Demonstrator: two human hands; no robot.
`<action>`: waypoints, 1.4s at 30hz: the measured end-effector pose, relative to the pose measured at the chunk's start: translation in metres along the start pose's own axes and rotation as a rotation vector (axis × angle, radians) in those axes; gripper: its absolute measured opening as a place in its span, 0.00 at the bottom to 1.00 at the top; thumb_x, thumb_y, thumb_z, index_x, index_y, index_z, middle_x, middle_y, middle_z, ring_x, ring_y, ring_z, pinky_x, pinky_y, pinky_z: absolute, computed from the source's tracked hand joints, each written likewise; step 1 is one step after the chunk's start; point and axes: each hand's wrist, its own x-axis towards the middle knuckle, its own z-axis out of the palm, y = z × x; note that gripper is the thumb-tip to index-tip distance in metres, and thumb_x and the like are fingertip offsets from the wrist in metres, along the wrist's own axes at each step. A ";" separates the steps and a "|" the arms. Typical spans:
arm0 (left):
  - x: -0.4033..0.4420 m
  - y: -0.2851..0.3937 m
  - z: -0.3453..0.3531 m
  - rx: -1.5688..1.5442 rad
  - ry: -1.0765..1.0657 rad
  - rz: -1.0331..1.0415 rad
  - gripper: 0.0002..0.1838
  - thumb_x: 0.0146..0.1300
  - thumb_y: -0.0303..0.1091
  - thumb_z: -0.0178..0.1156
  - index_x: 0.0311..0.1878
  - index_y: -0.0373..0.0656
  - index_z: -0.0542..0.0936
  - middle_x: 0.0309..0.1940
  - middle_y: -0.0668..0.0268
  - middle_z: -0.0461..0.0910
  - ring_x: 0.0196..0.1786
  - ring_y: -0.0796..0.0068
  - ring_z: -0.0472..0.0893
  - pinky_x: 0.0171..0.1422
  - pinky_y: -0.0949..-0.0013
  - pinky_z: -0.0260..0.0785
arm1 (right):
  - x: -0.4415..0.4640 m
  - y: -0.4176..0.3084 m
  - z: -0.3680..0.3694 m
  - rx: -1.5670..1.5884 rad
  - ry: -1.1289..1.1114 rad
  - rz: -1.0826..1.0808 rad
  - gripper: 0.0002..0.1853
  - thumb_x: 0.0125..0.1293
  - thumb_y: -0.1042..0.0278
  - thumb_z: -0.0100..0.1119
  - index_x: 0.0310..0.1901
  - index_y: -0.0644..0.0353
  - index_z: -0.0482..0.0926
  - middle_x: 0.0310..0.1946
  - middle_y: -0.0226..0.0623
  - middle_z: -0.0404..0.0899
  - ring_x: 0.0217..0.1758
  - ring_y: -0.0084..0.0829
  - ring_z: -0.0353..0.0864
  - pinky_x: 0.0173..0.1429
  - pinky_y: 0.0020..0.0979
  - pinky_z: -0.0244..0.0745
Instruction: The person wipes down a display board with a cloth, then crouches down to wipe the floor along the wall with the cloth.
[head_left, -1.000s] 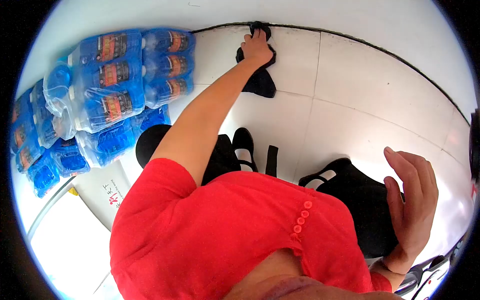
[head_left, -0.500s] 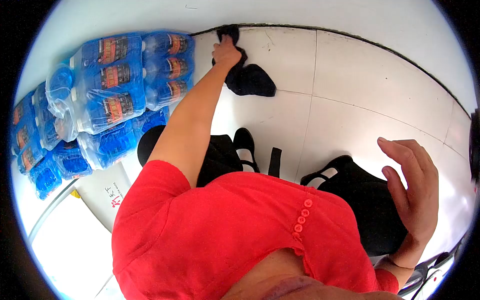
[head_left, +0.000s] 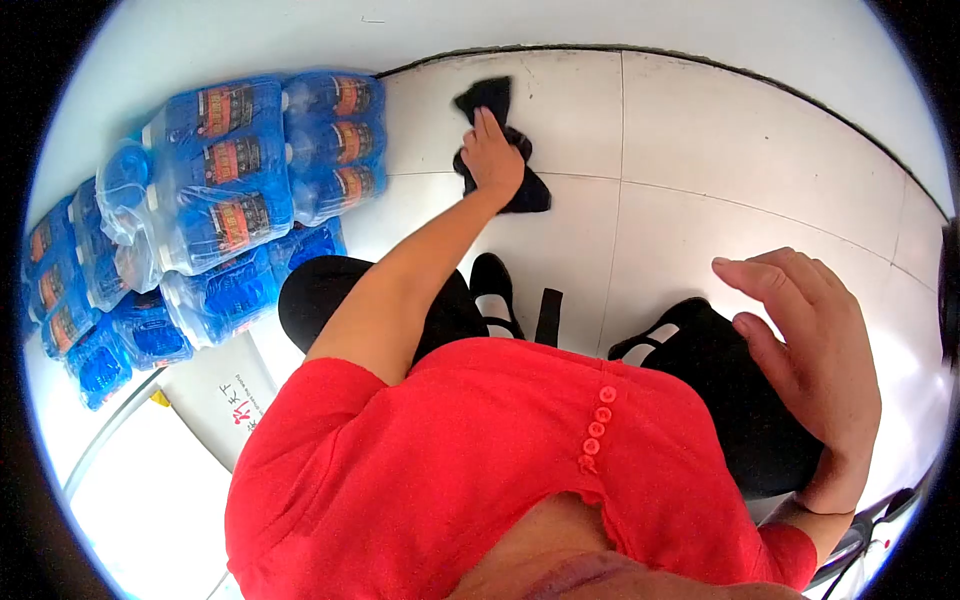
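Note:
My left hand reaches down to the floor and bears on a black cloth, its fingers pressed into the bunched middle. The cloth spreads out on both sides of the hand, one end toward the wall and the other toward my feet. Part of it is hidden under my palm. My right hand hovers over my right knee, holding nothing, with thumb and fingers apart.
Shrink-wrapped packs of blue bottles are stacked at the left against the wall. Pale floor tiles stretch ahead. My black shoes stand close below the cloth. A white box sits at lower left.
My left hand has drawn the cloth away from the wall's foot, toward me and slightly right. My right hand has shifted a little up and to the left, still holding nothing.

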 end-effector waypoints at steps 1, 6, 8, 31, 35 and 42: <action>-0.011 0.006 -0.002 0.061 -0.176 -0.042 0.39 0.58 0.26 0.57 0.74 0.36 0.57 0.76 0.56 0.54 0.66 0.48 0.65 0.66 0.49 0.63 | 0.000 -0.001 -0.001 0.004 -0.003 0.001 0.19 0.53 0.76 0.63 0.50 0.56 0.79 0.39 0.38 0.79 0.40 0.42 0.78 0.45 0.39 0.73; -0.007 0.025 0.012 0.057 -0.137 0.162 0.38 0.56 0.28 0.58 0.73 0.39 0.60 0.76 0.56 0.56 0.65 0.49 0.66 0.63 0.49 0.63 | 0.001 0.005 -0.003 0.041 -0.069 -0.047 0.22 0.52 0.78 0.64 0.52 0.59 0.78 0.41 0.41 0.80 0.42 0.44 0.78 0.45 0.40 0.74; 0.014 0.041 0.009 0.093 -0.069 0.336 0.34 0.58 0.28 0.54 0.71 0.41 0.64 0.75 0.61 0.59 0.62 0.53 0.69 0.62 0.48 0.63 | 0.000 0.008 -0.002 0.044 -0.062 -0.036 0.22 0.53 0.78 0.64 0.52 0.59 0.78 0.41 0.41 0.80 0.42 0.44 0.79 0.45 0.40 0.74; 0.067 0.048 -0.004 0.257 -0.103 0.692 0.35 0.57 0.28 0.57 0.70 0.38 0.64 0.72 0.55 0.63 0.58 0.54 0.73 0.56 0.53 0.73 | -0.010 0.025 -0.003 0.093 -0.145 0.026 0.21 0.57 0.73 0.62 0.54 0.61 0.78 0.41 0.43 0.80 0.42 0.46 0.79 0.46 0.40 0.73; 0.093 0.088 -0.001 0.378 -0.012 0.902 0.29 0.65 0.32 0.54 0.70 0.41 0.67 0.72 0.62 0.64 0.61 0.61 0.72 0.55 0.56 0.72 | -0.009 0.026 0.000 0.050 -0.120 0.028 0.21 0.58 0.73 0.61 0.54 0.60 0.77 0.41 0.43 0.80 0.41 0.46 0.78 0.46 0.40 0.73; 0.108 0.100 -0.003 0.312 -0.053 0.859 0.32 0.63 0.27 0.54 0.72 0.45 0.65 0.72 0.66 0.64 0.61 0.61 0.72 0.59 0.54 0.72 | -0.004 0.027 0.009 0.029 -0.093 0.007 0.18 0.58 0.74 0.61 0.52 0.58 0.76 0.39 0.42 0.78 0.43 0.46 0.78 0.48 0.42 0.74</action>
